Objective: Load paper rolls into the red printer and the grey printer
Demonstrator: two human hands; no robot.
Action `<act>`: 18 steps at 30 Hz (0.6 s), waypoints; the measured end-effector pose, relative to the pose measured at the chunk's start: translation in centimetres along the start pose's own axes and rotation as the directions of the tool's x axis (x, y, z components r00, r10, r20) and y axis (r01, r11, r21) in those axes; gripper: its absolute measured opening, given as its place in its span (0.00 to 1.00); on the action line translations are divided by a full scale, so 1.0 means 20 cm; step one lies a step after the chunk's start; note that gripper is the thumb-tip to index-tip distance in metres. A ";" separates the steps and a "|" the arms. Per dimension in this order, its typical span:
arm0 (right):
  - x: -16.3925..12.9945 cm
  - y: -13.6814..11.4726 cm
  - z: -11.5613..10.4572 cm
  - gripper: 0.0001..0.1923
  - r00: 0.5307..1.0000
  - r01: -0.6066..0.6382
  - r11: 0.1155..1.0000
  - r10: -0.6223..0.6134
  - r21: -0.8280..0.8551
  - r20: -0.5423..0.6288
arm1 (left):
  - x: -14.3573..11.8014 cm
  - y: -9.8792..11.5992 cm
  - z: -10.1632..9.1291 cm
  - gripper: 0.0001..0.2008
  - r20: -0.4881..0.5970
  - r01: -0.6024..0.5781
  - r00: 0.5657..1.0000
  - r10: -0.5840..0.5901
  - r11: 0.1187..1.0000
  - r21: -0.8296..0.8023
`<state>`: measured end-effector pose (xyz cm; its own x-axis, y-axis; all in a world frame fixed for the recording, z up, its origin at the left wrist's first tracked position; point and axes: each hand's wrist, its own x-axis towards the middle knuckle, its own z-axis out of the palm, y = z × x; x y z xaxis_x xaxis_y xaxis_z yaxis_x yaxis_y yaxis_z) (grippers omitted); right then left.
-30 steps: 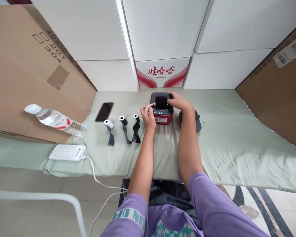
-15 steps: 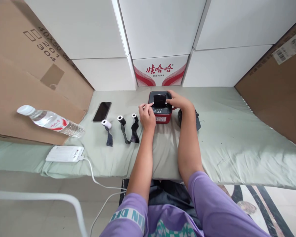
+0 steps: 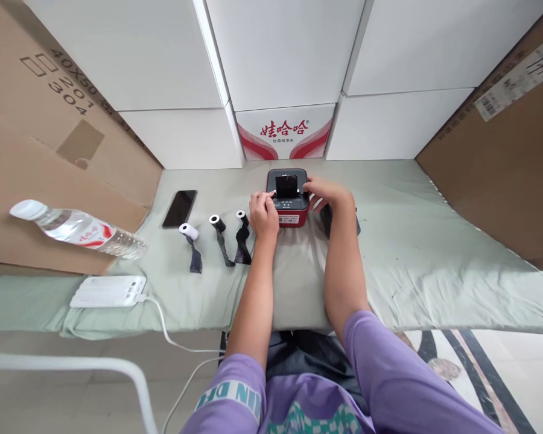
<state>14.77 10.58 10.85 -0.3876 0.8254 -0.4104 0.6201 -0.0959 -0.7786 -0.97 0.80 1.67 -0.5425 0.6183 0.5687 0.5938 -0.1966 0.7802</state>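
Observation:
Between my hands on the green cloth sits a small red-and-black box-shaped device [image 3: 288,211], like a compact printer. A black strip [image 3: 286,186] stands upright out of its top slot. My left hand [image 3: 263,211] is closed against the left side, fingertips at the slot's end. On the right side my right hand [image 3: 323,191] grips the casing, its thumb at the top edge and its other fingers bent beside the wall. Left of the device lie a white roll [image 3: 189,231] and two black rolls [image 3: 217,223] [image 3: 242,218], each trailing a dark strip. A dark pouch-like object [image 3: 353,226] is partly hidden behind my right forearm.
A phone [image 3: 180,208] lies at the left, near a tilted water bottle [image 3: 88,231]. A white power bank [image 3: 108,292] with a cable [image 3: 165,325] rests by the front edge. White boxes [image 3: 284,132] wall off the back; cardboard boxes [image 3: 502,157] stand at both sides.
My right hand's fingers have come off the device's back right corner and dropped lower along its right side. My left hand stays at the left side. The whole view has shifted slightly.

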 end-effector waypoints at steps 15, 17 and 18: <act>-0.64 0.15 0.47 0.20 0.838 0.024 0.953 -0.184 -0.303 -0.514 | -0.25 0.29 -0.30 0.16 -0.209 -0.256 0.952 0.226 0.958 -0.130; -0.93 0.38 0.66 0.16 0.855 0.159 0.930 -0.297 -0.331 -0.425 | -0.56 0.33 -0.53 0.14 -0.220 -0.331 0.928 0.302 0.937 -0.113; -1.06 0.54 0.75 0.14 0.864 0.237 0.907 -0.360 -0.348 -0.351 | -0.73 0.32 -0.65 0.12 -0.088 -0.384 0.923 0.375 0.917 -0.112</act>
<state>19.44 -16.40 4.00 -0.3190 0.9432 0.0924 0.7080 0.3020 -0.6384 3.06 -19.46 1.80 -0.3301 0.4294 0.8406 0.6858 -0.5029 0.5261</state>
